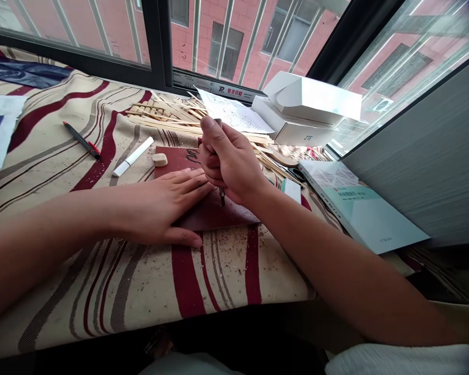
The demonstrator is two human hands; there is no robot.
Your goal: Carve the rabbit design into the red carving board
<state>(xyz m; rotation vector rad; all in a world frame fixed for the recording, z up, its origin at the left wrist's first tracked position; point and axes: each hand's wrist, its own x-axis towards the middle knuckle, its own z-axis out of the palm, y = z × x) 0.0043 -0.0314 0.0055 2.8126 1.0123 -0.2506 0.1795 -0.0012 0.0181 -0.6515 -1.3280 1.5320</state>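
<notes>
My left hand [156, 208] lies flat on a reddish-brown board [207, 221], fingers stretched out and thumb at the near edge. In a fist, my right hand [234, 164] grips an upright craft knife [222, 197] with a metal handle. Its lower end points down at the board just right of my left fingertips; the fist hides most of the handle, and the blade is hard to make out. Dark drawn or cut lines show on the board's far part, and faint outlines at its right. A small eraser [160, 160] sits at the board's far left corner.
A white marker [133, 157] and a black-and-red pen [81, 140] lie left on the striped cloth [148, 291]. Crumbs are scattered around. Thin wooden strips [166, 117], a drawing sheet [234, 112] and a white box [305, 127] stand by the window. A book [363, 208] lies right.
</notes>
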